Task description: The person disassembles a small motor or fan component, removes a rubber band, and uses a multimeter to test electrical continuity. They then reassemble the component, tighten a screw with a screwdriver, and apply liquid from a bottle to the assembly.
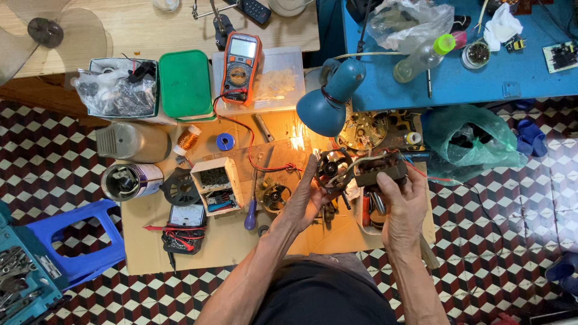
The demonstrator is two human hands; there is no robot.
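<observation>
Head view, looking down on a cardboard sheet (229, 238) laid over a patterned tile floor and used as a work surface.

Right hand (402, 201): closed around a small electric motor (378, 170), dark laminated stator block with wires leaving it, held above the right part of the cardboard, just near of the blue desk lamp (330, 96).

Left hand (306, 201): fingers extended and fairly wide, palm against the left side of the motor's round black end bracket (334, 168). It steadies the piece; it is not clamped on it.

Step in hand, as judged: inspection or adjustment of the motor held up under the lamp, end bracket and stator being handled together. Whether the two are bolted or loose cannot be told from here.

Next move calls for: a firm right-hand hold on the stator, care that the red lead (421, 174) and pale leads are not pulled, and the left fingers free to turn or seat the bracket.

Surroundings: orange multimeter (239, 63) on a clear plastic box far centre, its red test lead trailing toward the motor; green-lidded box (185, 84) to its left; purple-handled screwdriver (250, 216) and a second motor (274, 195) left of the left hand; analog meter (185, 225) near left; blue plastic stool (72, 241) at left edge.
</observation>
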